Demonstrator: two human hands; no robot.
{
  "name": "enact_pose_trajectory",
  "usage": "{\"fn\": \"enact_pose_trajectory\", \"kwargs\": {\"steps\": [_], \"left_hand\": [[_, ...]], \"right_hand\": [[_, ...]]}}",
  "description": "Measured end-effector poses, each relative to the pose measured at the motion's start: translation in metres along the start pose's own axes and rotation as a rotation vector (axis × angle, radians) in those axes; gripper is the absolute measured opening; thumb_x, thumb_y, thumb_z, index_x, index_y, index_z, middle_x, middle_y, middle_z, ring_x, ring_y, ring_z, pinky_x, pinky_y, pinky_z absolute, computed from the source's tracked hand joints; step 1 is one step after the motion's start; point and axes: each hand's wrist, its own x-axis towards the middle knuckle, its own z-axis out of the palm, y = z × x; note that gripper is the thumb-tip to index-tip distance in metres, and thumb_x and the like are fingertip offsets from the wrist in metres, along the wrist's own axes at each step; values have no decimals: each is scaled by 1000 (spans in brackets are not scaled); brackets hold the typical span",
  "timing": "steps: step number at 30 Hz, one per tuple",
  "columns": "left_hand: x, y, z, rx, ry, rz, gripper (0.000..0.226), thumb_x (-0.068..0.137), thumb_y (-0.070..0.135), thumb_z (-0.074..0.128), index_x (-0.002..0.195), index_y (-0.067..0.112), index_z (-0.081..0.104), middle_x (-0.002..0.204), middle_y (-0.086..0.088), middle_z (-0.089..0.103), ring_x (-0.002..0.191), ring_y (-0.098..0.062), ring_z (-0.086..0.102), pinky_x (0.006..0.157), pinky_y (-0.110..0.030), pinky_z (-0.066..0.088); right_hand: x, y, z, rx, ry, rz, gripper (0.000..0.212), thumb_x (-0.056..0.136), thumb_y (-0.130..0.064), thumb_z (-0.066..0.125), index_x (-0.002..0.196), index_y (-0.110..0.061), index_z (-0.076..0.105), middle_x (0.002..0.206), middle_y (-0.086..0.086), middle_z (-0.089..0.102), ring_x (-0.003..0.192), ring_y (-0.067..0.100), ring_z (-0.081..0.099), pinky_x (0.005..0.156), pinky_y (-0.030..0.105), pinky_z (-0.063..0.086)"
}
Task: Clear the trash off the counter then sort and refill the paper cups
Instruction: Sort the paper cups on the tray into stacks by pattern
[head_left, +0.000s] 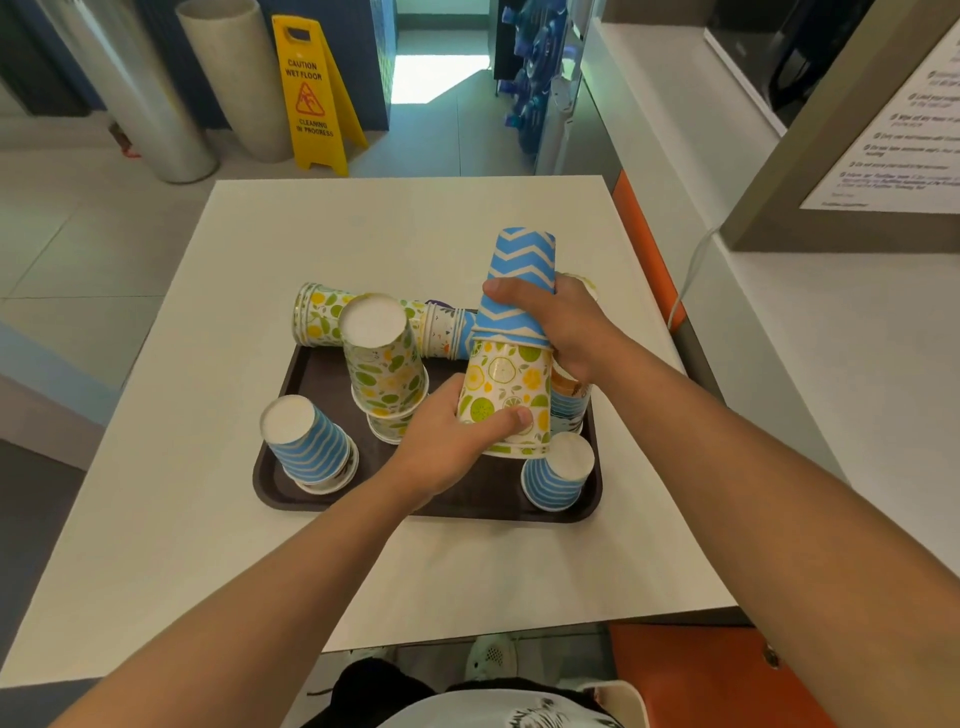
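White tabletop (395, 561) in a tiled break area, bearing a dark brown tray (483, 504) of inverted paper cups; no loose trash shows on the visible surface, so the clearing step appears finished and the sorting step is in hand. At centre, a mixed stack is held above the tray: a blue zigzag cup (519, 280) sits nested over a citrus-print cup (506, 395). The right hand (563, 332) wraps its fingers and thumb round the blue zigzag cup at its lower half, from the far right side; the left hand (457, 441) grips the citrus-print cup from the near left, thumb pressed across its lower wall. The opposed grips suggest the two patterns are being pulled apart, though this is a judgement. Outward on the tray, sorting is partial: a citrus stack (387, 374) stands upside down just left of the left hand, a blue striped stack (306, 441) stands at the near left corner, a second blue striped cup (556, 478) sits at the near right, just below the held stack, and a row of mixed cups (332, 317) lies on its side along the far edge. Further cups behind the right hand are mostly hidden. No dispenser or refill point can be identified, so the refill appears still to do. Beyond the table stands a yellow wet-floor sign (311, 98).
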Motion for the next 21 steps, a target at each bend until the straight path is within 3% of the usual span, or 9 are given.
{"fn": "enact_pose_trajectory", "kwargs": {"steps": [4, 10, 15, 17, 21], "left_hand": [[0, 2, 0, -41, -46, -5, 66, 64, 41, 81, 122, 18, 61, 113, 3, 73, 104, -14, 70, 95, -44, 55], [6, 7, -6, -30, -97, -10, 70, 61, 48, 79, 122, 18, 61, 114, 2, 73, 106, -16, 70, 98, -44, 53], [11, 6, -7, 72, -64, -33, 74, 59, 61, 77, 121, 25, 60, 114, 8, 72, 105, -12, 69, 98, -44, 52], [9, 3, -6, 104, -66, -49, 77, 56, 63, 79, 121, 26, 59, 114, 8, 72, 105, -12, 69, 97, -45, 53], [5, 1, -5, 27, -113, -64, 75, 58, 55, 78, 123, 22, 58, 114, 6, 73, 104, -12, 70, 97, -42, 54]], "right_hand": [[2, 0, -4, 53, -22, 30, 22, 81, -20, 76, 100, -13, 66, 95, 7, 74, 88, 26, 72, 83, 43, 59], [4, -4, -7, 119, -23, 72, 25, 84, -23, 73, 104, -11, 65, 95, 8, 74, 85, 24, 72, 80, 39, 60], [11, -8, -4, 56, 106, 59, 33, 77, -27, 80, 104, -13, 67, 99, 8, 76, 88, 26, 74, 81, 41, 60], [14, -14, -6, 51, 148, 48, 33, 75, -26, 81, 102, -13, 68, 97, 6, 76, 85, 24, 74, 75, 38, 61], [16, -30, -14, 68, 75, 101, 32, 78, -23, 79, 104, -10, 67, 92, 7, 76, 78, 22, 74, 65, 32, 59]]}}
